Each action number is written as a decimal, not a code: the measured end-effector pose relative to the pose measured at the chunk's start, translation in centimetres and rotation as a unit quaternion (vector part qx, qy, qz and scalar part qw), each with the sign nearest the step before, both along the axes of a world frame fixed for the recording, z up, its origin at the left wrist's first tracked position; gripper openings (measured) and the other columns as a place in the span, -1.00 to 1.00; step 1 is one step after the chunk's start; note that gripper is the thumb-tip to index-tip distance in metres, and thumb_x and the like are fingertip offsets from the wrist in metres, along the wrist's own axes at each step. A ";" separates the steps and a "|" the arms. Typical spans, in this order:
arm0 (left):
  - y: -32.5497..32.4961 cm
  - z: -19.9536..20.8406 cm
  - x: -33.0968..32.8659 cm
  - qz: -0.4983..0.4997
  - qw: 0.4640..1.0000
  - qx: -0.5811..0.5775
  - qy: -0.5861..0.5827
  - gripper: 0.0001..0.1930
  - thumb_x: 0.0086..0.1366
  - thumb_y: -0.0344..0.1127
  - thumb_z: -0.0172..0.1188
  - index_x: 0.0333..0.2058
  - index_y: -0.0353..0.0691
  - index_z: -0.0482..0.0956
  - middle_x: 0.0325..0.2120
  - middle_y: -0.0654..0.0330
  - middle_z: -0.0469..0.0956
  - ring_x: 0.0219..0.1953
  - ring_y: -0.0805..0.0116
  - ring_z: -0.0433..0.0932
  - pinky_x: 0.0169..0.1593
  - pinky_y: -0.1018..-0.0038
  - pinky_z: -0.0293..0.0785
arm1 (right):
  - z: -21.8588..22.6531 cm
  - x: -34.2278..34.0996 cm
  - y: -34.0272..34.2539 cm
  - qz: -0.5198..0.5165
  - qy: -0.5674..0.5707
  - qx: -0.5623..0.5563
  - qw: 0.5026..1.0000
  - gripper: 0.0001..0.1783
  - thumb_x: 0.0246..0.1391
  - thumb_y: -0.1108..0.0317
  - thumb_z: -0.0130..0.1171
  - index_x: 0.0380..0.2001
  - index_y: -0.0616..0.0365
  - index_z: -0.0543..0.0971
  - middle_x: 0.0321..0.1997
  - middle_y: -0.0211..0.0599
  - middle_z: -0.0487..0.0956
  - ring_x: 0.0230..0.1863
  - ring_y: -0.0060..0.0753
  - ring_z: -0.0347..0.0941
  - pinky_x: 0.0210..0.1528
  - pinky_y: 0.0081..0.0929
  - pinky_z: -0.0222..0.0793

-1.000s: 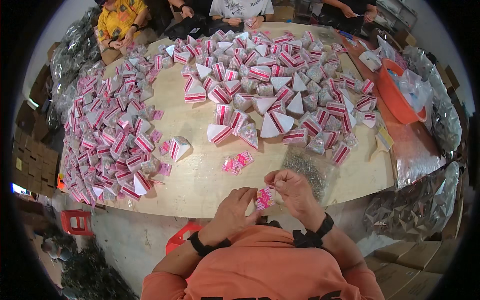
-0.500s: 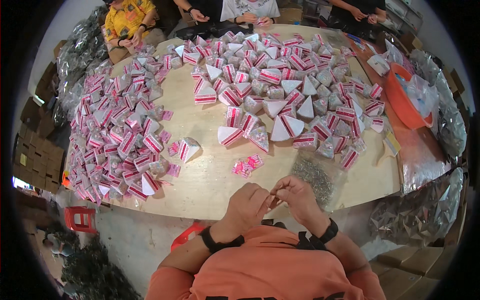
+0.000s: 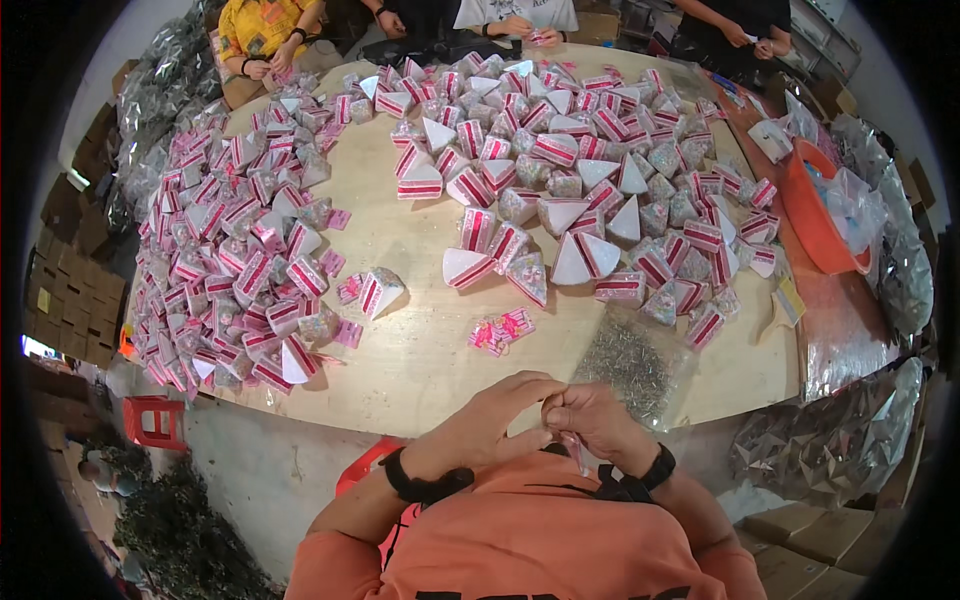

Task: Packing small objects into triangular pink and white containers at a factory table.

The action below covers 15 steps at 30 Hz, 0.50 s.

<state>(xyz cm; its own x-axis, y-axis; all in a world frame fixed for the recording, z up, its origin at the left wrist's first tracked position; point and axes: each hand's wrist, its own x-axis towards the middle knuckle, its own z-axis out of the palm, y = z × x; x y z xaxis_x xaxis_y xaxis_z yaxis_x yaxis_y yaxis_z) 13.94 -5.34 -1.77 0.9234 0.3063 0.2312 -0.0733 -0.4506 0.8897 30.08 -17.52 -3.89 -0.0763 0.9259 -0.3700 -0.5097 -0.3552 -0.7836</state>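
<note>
Right hand (image 3: 600, 427) pinches, pink tag (image 3: 574, 450) jutting out below

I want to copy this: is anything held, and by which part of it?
The right hand pinches a small pink tag, apparently by one end; whether the left hand grips it too cannot be told.

Mostly concealed by the bare right hand (image 3: 598, 422) is a thin pinkish card (image 3: 573, 449), the small grey metal pieces (image 3: 630, 365) in the flat clear plastic bag (image 3: 676, 372) are too fine to identify, and the view's upper edge cuts off 4 co-workers (image 3: 264, 30), its lower edge the orange fabric shirt (image 3: 520, 545).
</note>
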 end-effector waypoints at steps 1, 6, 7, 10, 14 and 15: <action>0.2 0.0 -0.3 -0.026 0.999 0.003 0.032 -0.48 0.09 -0.22 0.20 0.02 -0.28 0.35 -0.05 -0.05 0.40 0.01 -0.01 0.37 0.07 0.28 0.33 | -0.4 0.0 0.0 0.003 0.009 -0.008 1.000 -0.83 0.09 0.31 0.18 -0.41 0.20 0.51 -0.55 -0.46 0.48 -0.61 -0.76 0.29 -0.57 -0.82 0.18; 0.2 0.0 -1.2 0.017 0.995 0.093 0.029 -0.68 0.08 -0.29 0.21 -0.20 -0.28 0.45 -0.27 0.02 0.48 -0.20 0.04 0.46 -0.16 0.30 0.43 | -0.8 0.0 0.4 0.032 0.037 -0.067 0.997 -0.86 0.08 0.34 0.19 -0.43 0.19 0.51 -0.58 -0.46 0.49 -0.62 -0.77 0.28 -0.59 -0.83 0.15; 0.2 0.0 -1.3 0.023 0.994 0.101 0.033 -0.74 0.09 -0.31 0.20 -0.26 -0.29 0.47 -0.33 0.05 0.50 -0.25 0.06 0.48 -0.22 0.31 0.44 | -1.0 0.1 0.5 0.036 0.046 -0.070 0.996 -0.86 0.08 0.35 0.18 -0.42 0.20 0.51 -0.56 -0.45 0.49 -0.61 -0.77 0.29 -0.58 -0.82 0.17; 0.0 -1.4 -1.2 0.036 0.990 0.130 0.033 -0.87 0.10 -0.37 0.18 -0.45 -0.29 0.45 -0.48 0.09 0.47 -0.41 0.11 0.47 -0.39 0.31 0.39 | -1.4 0.0 0.5 0.029 0.041 -0.063 0.997 -0.88 0.09 0.39 0.14 -0.38 0.22 0.49 -0.49 -0.40 0.50 -0.56 -0.74 0.32 -0.52 -0.77 0.24; -1.0 -3.2 -0.5 0.109 0.992 0.003 0.067 -0.86 0.14 -0.39 0.15 -0.50 -0.31 0.41 -0.56 0.06 0.44 -0.52 0.17 0.41 -0.45 0.34 0.33 | 0.4 -0.8 1.0 -0.019 -0.025 -0.042 0.999 -0.89 0.10 0.45 0.08 -0.31 0.24 0.44 -0.41 -0.36 0.49 -0.44 -0.68 0.38 -0.38 -0.69 0.32; -1.2 -3.0 -0.2 0.129 0.988 -0.035 0.081 -0.84 0.15 -0.38 0.15 -0.51 -0.31 0.40 -0.58 0.06 0.42 -0.55 0.18 0.39 -0.46 0.36 0.32 | 0.8 -0.8 1.1 -0.027 -0.035 -0.046 0.998 -0.89 0.10 0.46 0.07 -0.30 0.25 0.43 -0.39 -0.35 0.49 -0.41 -0.67 0.39 -0.35 -0.68 0.33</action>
<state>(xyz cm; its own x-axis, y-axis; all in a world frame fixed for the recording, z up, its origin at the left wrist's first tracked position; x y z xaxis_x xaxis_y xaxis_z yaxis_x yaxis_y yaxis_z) 13.73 -6.52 -4.81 0.8354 0.5468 0.0559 0.1825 -0.3719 0.9101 29.23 -16.38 -3.08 0.0030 0.8902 -0.4556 -0.4750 -0.3997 -0.7840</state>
